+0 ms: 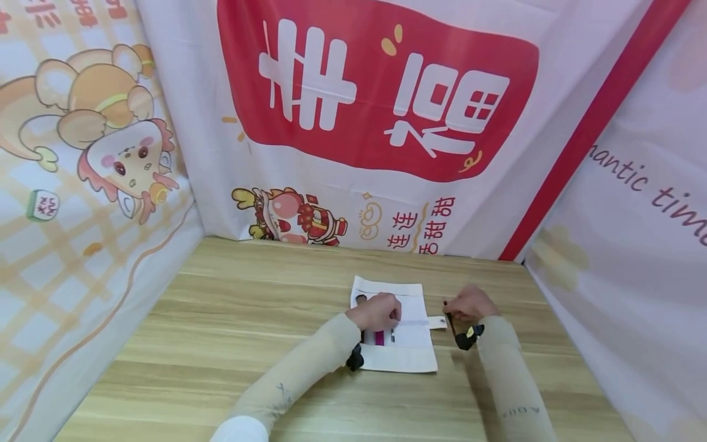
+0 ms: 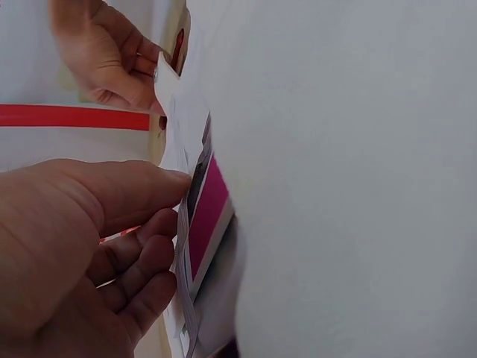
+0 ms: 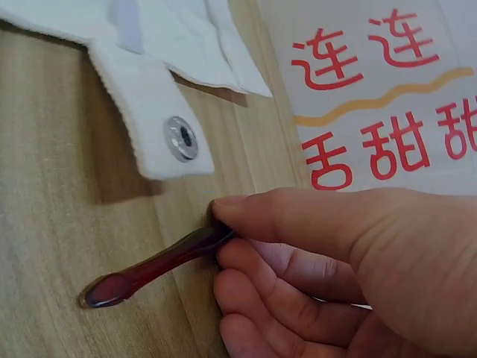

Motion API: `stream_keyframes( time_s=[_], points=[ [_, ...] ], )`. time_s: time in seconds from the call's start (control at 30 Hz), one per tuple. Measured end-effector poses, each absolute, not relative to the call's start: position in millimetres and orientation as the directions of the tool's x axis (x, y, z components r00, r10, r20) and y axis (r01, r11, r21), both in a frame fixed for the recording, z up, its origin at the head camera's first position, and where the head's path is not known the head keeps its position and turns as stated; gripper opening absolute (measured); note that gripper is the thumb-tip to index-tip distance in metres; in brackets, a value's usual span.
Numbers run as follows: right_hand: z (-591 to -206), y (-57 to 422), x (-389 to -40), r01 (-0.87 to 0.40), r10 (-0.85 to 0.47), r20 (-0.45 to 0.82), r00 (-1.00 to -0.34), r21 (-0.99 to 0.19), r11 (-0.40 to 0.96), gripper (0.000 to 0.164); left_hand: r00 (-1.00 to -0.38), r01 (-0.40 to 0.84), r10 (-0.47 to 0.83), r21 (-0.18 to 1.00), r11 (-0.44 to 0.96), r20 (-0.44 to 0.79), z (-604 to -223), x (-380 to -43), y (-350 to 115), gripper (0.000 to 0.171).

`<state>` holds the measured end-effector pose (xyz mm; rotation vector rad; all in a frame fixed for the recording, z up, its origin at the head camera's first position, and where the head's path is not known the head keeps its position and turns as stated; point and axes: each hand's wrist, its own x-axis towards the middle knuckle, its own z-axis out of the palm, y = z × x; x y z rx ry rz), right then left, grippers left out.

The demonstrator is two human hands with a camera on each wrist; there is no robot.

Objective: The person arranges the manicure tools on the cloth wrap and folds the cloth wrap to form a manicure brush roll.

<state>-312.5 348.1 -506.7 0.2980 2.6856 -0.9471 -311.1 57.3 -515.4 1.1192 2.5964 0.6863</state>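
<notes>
An opened white fabric tool pouch (image 1: 405, 362) lies on the table, a snap tab (image 3: 153, 112) sticking out from its right side. Over the pouch, my left hand (image 1: 378, 312) pinches a pale elastic band (image 2: 183, 253) between thumb and curled fingers. Behind that band sits a flat magenta-and-white piece (image 2: 209, 212), with a thin dark tool beside it; the hand covers part of the pouch's contents. Just right of the tab, my right hand (image 1: 472, 302) pinches one end of a slender dark red stick (image 3: 168, 265), its slanted tip pointing away from the fingers.
The wood-grain table (image 1: 265, 282) extends around the pouch. A printed cloth (image 1: 381, 141) hangs at the back, with cloth walls on the left (image 1: 66, 245) and right (image 1: 624, 264). Dark wrist cameras sit on both sleeved forearms.
</notes>
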Motion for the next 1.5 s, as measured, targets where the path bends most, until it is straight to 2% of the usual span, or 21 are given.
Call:
stream_keyframes(
  time_s=[0.23,0.47,0.63,0.77,1.0,1.23,1.4,1.5],
  points=[
    [-506.8,352.5,-313.3,0.295,0.081,-0.351,-0.933,-0.618,0.729,0.021,-0.686,0.633,0.728,0.475,0.611,-0.023,-518.2,-310.3,59.6,0.01],
    [-499.8,346.8,-319.2,0.278,0.1,-0.307,-0.946,-0.618,0.735,0.029,-0.692,0.617,0.721,0.49,0.616,-0.034,-517.5,-310.3,58.4,0.01],
    [-489.5,333.6,-323.9,0.228,0.076,-0.273,-0.959,-0.585,0.778,0.03,-0.69,0.62,0.723,0.495,0.61,-0.026,-515.7,-310.4,57.6,0.011],
    [-483.1,316.1,-327.6,0.187,0.051,-0.231,-0.972,-0.619,0.763,0.034,-0.69,0.626,0.724,0.488,0.608,-0.018,-516.5,-311.7,58.1,0.012],
    [-484.7,275.9,-339.8,0.185,0.052,-0.208,-0.977,-0.693,0.697,0.042,-0.679,0.632,0.734,0.496,0.596,-0.016,-516.9,-313.6,59.7,0.014],
    [-490.9,246.4,-347.6,0.152,0.072,-0.14,-0.988,-0.733,0.663,0.022,-0.65,0.657,0.76,0.508,0.557,0.008,-520.8,-318.9,61.5,0.024],
    [-498.2,237.1,-349.2,0.2,0.14,-0.143,-0.98,-0.748,0.633,0.018,-0.637,0.655,0.771,0.531,0.538,0.005,-519.9,-319.6,60.6,0.033],
    [-502.3,235.0,-349.9,0.244,0.171,-0.175,-0.97,-0.734,0.633,0.018,-0.638,0.649,0.77,0.541,0.534,0.006,-518.8,-319.1,59.1,0.032]
  ],
)
